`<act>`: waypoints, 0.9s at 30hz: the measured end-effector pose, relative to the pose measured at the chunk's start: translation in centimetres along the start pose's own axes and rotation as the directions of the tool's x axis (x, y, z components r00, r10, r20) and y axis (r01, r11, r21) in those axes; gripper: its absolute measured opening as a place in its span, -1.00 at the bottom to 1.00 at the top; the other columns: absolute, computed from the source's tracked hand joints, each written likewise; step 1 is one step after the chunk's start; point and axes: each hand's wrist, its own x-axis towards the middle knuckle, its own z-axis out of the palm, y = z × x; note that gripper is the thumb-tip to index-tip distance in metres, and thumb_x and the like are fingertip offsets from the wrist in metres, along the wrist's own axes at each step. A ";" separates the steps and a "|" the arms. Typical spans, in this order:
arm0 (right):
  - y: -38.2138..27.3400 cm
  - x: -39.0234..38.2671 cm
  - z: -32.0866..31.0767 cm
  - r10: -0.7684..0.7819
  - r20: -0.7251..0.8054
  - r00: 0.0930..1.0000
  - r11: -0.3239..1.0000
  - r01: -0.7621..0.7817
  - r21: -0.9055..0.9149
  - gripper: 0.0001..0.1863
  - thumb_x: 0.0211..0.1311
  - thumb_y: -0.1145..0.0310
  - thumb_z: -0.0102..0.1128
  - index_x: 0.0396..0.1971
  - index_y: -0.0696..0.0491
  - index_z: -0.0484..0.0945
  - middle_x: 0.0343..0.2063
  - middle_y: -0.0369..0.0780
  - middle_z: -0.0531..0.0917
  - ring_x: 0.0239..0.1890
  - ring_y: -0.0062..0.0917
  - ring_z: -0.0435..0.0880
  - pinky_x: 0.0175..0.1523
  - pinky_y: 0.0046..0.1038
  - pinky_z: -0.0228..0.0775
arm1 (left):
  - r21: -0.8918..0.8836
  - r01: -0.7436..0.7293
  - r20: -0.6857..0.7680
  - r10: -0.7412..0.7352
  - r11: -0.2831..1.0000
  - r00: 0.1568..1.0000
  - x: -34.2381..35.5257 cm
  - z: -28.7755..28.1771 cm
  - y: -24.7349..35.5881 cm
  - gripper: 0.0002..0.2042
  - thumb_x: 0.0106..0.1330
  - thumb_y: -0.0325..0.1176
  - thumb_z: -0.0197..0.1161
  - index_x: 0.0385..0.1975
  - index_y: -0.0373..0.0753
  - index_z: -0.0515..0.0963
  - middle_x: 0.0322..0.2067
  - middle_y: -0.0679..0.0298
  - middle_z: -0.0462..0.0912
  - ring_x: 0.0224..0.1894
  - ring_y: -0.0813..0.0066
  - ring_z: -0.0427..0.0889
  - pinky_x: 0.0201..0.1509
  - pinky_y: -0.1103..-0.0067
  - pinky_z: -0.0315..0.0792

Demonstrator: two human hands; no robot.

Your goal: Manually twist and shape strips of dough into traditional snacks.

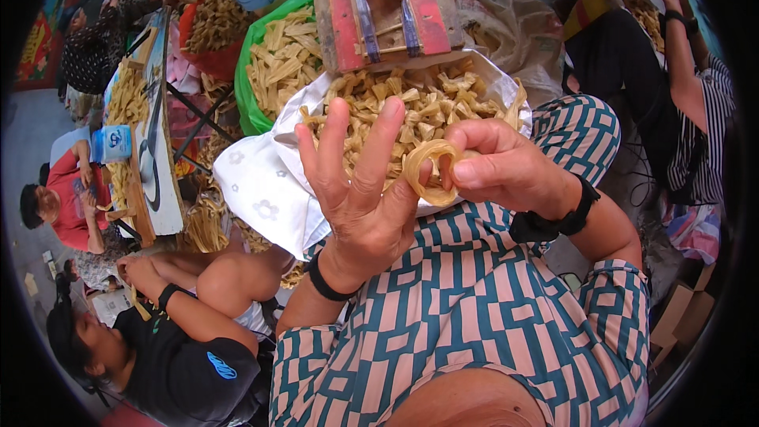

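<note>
A pale-yellow looped strip (433,150) is held between my two hands, over a white cloth-lined container (261,190) piled with small knotted pieces (423,91) of the same material. My left hand (356,213) has several fingers spread upward, with its thumb side in the loop. My right hand (514,174) pinches the loop's right side with thumb and fingers. Just beyond the pile lies a worn red board (336,8) with a wooden fixture (383,16) bound in purple strips.
A green bag (257,115) and a red bag (190,39) hold yellow pieces. A low table (162,205) with strips is at left. Several co-workers sit around me: one in red (67,205), one in black (190,364), another in stripes (704,150). Cardboard (680,316) lies at right.
</note>
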 end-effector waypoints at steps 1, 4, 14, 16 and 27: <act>-0.1 0.2 -0.3 -0.001 0.001 1.000 1.000 0.001 0.000 -0.83 0.36 0.23 0.32 -0.29 -0.02 0.55 -0.54 -0.47 0.49 -0.62 -0.87 0.28 -0.56 -0.76 0.01 | 0.001 -0.001 0.000 0.001 1.000 1.000 -0.1 0.0 -0.1 -0.78 0.24 -0.42 0.31 -0.11 -0.11 0.67 0.34 0.05 0.42 0.47 -0.16 0.14 0.51 -0.04 -0.08; -0.2 0.6 -1.0 0.097 -0.095 0.991 0.983 -0.111 -0.150 -0.81 0.39 0.20 0.28 -0.28 -0.02 0.53 -0.53 -0.43 0.52 -0.62 -0.87 0.31 -0.57 -0.77 0.05 | 0.113 -0.025 -0.001 0.025 0.993 1.000 -0.6 0.3 -0.7 -0.78 0.25 -0.46 0.30 -0.11 -0.16 0.66 0.21 -0.01 0.55 0.38 -0.08 0.33 0.51 -0.03 -0.09; 0.8 1.5 -1.0 -0.144 -0.261 0.955 0.891 0.010 -0.455 -0.73 0.27 0.51 0.29 -0.05 0.13 0.52 -0.25 -0.33 0.58 -0.27 -0.77 0.54 -0.18 -0.68 0.46 | 0.032 -0.018 0.140 0.014 0.999 0.990 -0.9 0.3 -0.5 -0.86 0.20 -0.45 0.44 -0.26 -0.25 0.68 -0.44 0.24 0.65 -0.43 0.25 0.65 -0.38 0.46 0.47; 1.2 1.8 -1.6 -0.250 -0.116 0.961 0.875 0.173 -0.452 -0.63 0.28 0.53 0.26 0.08 0.16 0.50 -0.16 -0.32 0.57 -0.09 -0.74 0.53 0.04 -0.63 0.44 | -0.163 0.117 0.143 -0.094 0.980 0.985 -1.5 1.4 -1.4 -0.86 0.21 -0.45 0.43 -0.27 -0.27 0.68 -0.46 0.23 0.65 -0.45 0.29 0.65 -0.39 0.49 0.46; -0.9 0.5 -2.0 -0.144 -0.164 0.976 0.864 0.044 -0.501 -0.51 0.40 0.44 0.18 0.29 0.17 0.38 -0.56 -0.47 0.44 -0.54 -0.78 0.39 -0.39 -0.67 0.26 | -0.757 0.654 0.478 -0.690 -0.009 0.544 -1.8 0.6 -4.6 -0.94 0.33 -0.47 0.33 -0.31 -0.29 0.60 -0.53 0.29 0.66 -0.62 0.80 0.46 -0.61 0.87 0.18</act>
